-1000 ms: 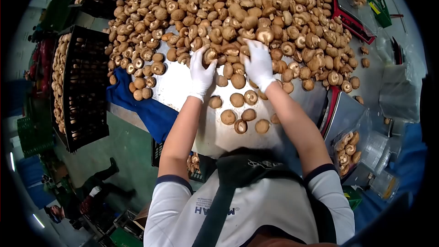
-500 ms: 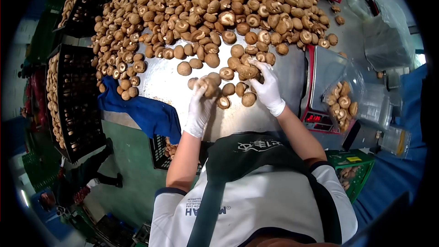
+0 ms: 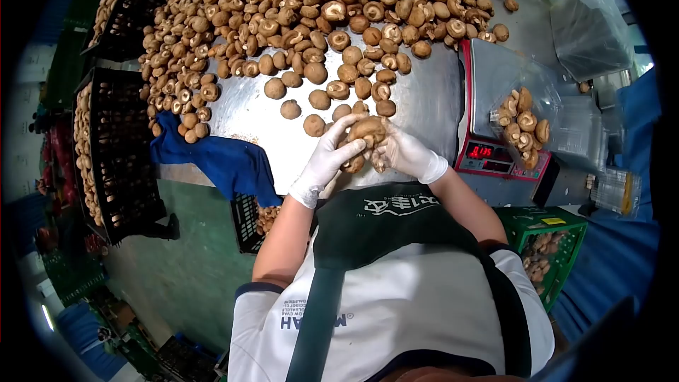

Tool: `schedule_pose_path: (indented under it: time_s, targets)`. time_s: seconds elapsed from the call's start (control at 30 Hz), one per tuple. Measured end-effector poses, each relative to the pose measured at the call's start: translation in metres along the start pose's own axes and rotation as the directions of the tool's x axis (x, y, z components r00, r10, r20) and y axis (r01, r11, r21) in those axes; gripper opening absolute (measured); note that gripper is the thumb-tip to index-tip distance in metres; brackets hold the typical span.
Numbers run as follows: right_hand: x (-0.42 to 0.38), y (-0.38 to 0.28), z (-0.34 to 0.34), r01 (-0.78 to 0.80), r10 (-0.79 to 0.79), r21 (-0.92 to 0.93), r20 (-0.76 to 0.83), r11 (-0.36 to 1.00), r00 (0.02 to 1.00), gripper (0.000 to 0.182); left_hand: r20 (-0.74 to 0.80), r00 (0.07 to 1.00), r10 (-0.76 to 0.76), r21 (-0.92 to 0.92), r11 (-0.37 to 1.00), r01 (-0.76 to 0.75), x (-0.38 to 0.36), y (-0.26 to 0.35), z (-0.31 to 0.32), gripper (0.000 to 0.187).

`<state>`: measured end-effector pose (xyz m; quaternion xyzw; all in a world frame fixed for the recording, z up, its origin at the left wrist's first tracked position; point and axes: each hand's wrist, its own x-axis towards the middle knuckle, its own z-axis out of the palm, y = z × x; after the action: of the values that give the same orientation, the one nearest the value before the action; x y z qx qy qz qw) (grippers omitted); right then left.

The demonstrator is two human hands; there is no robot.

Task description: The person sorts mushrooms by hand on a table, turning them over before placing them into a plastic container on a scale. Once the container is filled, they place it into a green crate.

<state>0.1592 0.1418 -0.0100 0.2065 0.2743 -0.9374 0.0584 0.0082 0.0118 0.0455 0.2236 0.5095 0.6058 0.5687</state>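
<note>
My left hand (image 3: 328, 160), in a white glove, is closed with its thumb against brown shiitake mushrooms (image 3: 367, 129) near the table's front edge. From the other side my right hand (image 3: 409, 153), also gloved, curls round mushrooms in the same cluster, its fingertips meeting the left hand's. One mushroom shows its cap on top; others peek out below, partly hidden by the fingers. Just beyond the hands, several loose mushrooms (image 3: 338, 90) lie on the shiny metal table (image 3: 244, 117).
A large mushroom heap (image 3: 283, 14) covers the far side. At right, a red-framed scale (image 3: 488, 153) bears a clear bag of mushrooms (image 3: 526, 122). A blue cloth (image 3: 212, 159) drapes over the left edge. Black crates (image 3: 120, 163) stand left; a green crate (image 3: 552, 240) sits at lower right.
My two hands have come together, the right moving down and left, the left moving right. They now meet around mushrooms close to the apron. The view has shifted slightly.
</note>
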Motion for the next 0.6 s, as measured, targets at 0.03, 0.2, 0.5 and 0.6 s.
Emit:
schedule_pose_path:
  time_s: [0.03, 0.2, 0.5, 0.6]
  targets:
    - [0.001, 0.002, -0.001, -0.003, 0.006, -0.095, 0.025, 0.996, 1.000, 0.065, 0.017, 0.999, -0.033, 0.015, 0.999, 0.033, 0.002, -0.006, -0.003, 0.045]
    - [-0.013, 0.017, -0.021, -0.165, -0.150, -0.758, -0.328, 0.631, 0.933, 0.062, 0.035, 0.964, -0.262, -0.277, 0.925, 0.261, -0.016, -0.041, -0.019, 0.036]
    - [0.002, -0.006, -0.008, -0.056, -0.728, -0.989, -0.137, 0.135, 0.671, 0.046, -0.053, 0.960, -0.274, -0.540, 0.817, 0.203, -0.046, -0.077, -0.056, 0.050]
    - [0.025, 0.000, 0.009, -0.187, -0.635, -0.965, -0.028, -0.184, 0.772, 0.074, -0.115, 0.955, -0.272, -0.462, 0.866, 0.191, -0.045, -0.067, -0.051, 0.051]
